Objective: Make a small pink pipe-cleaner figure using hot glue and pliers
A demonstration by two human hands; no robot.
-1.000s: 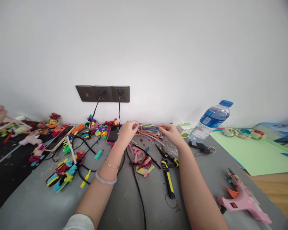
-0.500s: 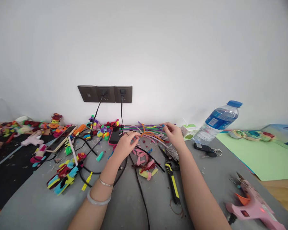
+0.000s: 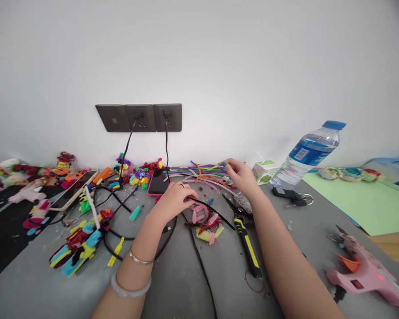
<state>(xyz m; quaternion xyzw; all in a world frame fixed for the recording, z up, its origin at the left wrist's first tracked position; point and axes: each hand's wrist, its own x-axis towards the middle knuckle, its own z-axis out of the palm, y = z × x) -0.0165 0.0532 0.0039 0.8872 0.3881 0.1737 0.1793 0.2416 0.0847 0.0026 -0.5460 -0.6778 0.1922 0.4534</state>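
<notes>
The left hand lies on the grey table with its fingers curled. It touches one thin black string, but I cannot tell if it grips it. The right hand is loosely open, with its fingertips on the pile of fuzzy sticks by the wall. Nearby are one pair of cutters, one water bottle, one pink glue gun and two phones, one pink phone and one tan phone. There are three wall sockets.
</notes>
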